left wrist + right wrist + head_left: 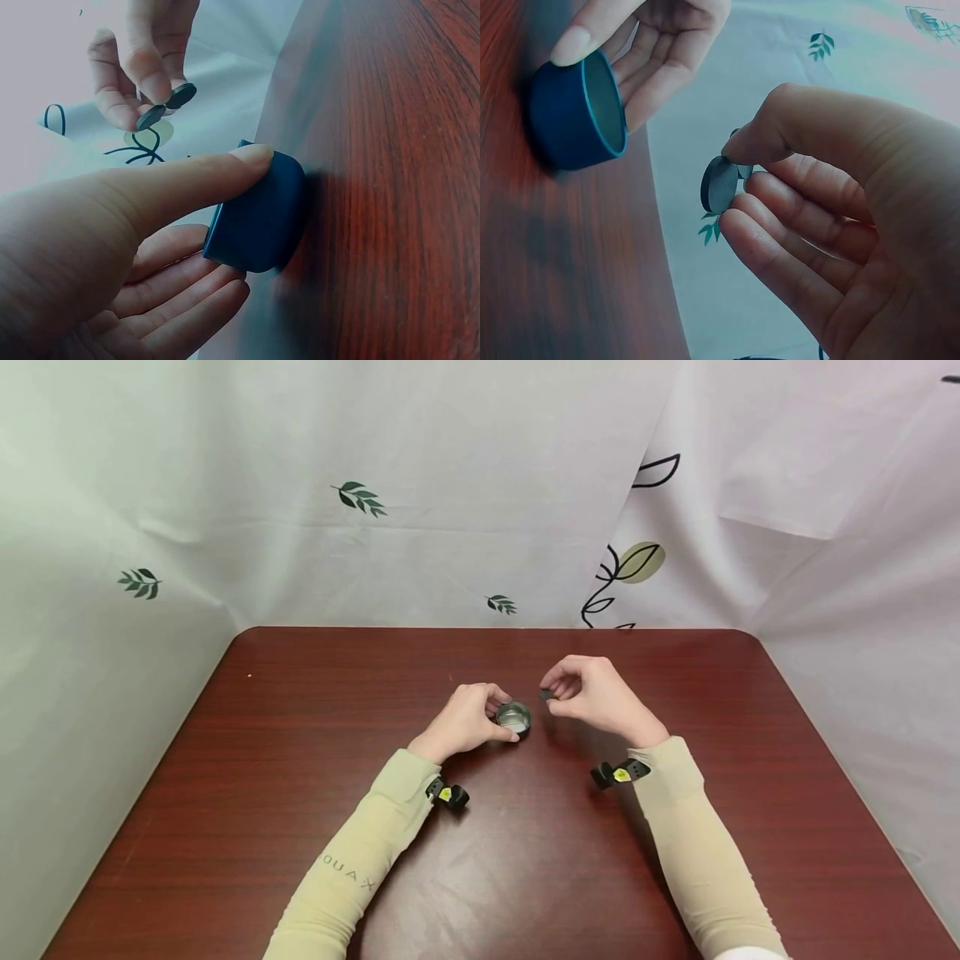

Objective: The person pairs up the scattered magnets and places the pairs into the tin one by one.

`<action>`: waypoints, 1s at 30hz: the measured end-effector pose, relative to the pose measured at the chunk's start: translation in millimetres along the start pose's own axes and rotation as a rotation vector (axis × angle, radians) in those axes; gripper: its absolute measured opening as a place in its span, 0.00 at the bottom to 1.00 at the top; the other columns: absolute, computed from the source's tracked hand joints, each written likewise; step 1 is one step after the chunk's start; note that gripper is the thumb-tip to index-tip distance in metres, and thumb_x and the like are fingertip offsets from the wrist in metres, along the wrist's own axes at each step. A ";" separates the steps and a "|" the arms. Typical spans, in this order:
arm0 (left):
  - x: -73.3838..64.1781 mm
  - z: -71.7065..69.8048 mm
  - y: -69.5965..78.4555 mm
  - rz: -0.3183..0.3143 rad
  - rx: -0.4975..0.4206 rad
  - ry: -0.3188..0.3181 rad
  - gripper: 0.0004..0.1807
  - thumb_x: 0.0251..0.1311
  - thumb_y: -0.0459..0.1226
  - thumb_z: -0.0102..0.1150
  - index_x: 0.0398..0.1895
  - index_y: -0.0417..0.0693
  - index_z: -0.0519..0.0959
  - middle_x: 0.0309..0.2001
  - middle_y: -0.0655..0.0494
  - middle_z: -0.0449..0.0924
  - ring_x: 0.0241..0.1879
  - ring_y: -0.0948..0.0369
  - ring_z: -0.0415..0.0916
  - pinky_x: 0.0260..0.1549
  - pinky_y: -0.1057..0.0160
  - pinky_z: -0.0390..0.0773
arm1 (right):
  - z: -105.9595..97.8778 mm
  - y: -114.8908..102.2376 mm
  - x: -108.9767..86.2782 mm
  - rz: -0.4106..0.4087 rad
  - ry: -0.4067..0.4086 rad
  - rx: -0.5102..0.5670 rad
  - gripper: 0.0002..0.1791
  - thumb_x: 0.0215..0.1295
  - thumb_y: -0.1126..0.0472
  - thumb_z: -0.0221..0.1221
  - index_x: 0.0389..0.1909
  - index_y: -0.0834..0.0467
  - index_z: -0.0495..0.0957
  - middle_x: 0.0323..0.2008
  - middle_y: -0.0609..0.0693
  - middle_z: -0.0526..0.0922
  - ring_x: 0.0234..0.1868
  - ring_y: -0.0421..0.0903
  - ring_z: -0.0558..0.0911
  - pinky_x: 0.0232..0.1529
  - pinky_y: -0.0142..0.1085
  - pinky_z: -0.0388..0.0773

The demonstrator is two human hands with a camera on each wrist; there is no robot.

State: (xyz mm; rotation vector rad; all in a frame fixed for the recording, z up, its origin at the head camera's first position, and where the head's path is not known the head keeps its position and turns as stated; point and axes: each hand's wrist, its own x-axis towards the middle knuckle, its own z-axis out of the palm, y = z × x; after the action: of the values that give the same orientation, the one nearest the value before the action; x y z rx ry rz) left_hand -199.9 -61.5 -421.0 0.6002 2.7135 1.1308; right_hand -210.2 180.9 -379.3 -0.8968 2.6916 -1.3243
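My left hand (467, 718) grips a small round dark tin (513, 720), thumb on one side of its wall and fingers on the other. The tin stands upright on the table with its mouth uncovered and its silvery inside showing. Just right of it, raised above the table, my right hand (600, 697) pinches small flat dark discs between thumb and fingertips. Two of them show in the left wrist view, a higher disc (181, 95) and a lower disc (150, 118). The right wrist view shows one disc (721, 184) face-on, partly covering another behind it.
A reddish-brown wooden table (300, 752) lies under both hands, its far edge meeting a pale curtain (450, 460) printed with leaves. Curtains also hang at the left and right. A black wrist device (448, 794) sits on the left sleeve, and a similar device (619, 774) on the right.
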 end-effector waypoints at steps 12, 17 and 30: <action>0.1 0.7 0.3 -0.004 0.000 -0.004 0.28 0.45 0.40 0.84 0.49 0.43 0.83 0.41 0.56 0.84 0.43 0.61 0.81 0.45 0.65 0.80 | 1.2 -6.6 6.7 -0.021 0.009 0.016 0.13 0.52 0.72 0.73 0.39 0.58 0.85 0.34 0.47 0.84 0.32 0.42 0.83 0.37 0.36 0.84; 0.1 0.7 0.2 -0.002 -0.005 -0.002 0.28 0.45 0.40 0.84 0.49 0.42 0.83 0.41 0.56 0.84 0.42 0.61 0.82 0.44 0.65 0.81 | 2.2 -10.2 10.3 -0.043 0.013 0.028 0.13 0.52 0.72 0.72 0.38 0.58 0.85 0.34 0.46 0.84 0.32 0.42 0.84 0.37 0.36 0.84; -0.3 0.1 0.8 0.002 0.003 -0.005 0.27 0.45 0.40 0.84 0.49 0.42 0.83 0.41 0.56 0.84 0.42 0.61 0.81 0.44 0.65 0.81 | 6.9 -18.5 16.7 -0.073 0.016 0.048 0.13 0.51 0.73 0.72 0.37 0.59 0.86 0.33 0.47 0.84 0.31 0.42 0.84 0.36 0.36 0.84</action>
State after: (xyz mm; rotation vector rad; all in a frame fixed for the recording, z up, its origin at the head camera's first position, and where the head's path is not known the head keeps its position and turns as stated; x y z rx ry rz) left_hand -199.4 -61.0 -420.6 0.6059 2.7118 1.1240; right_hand -213.4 158.7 -366.3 -0.9928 2.6503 -1.4088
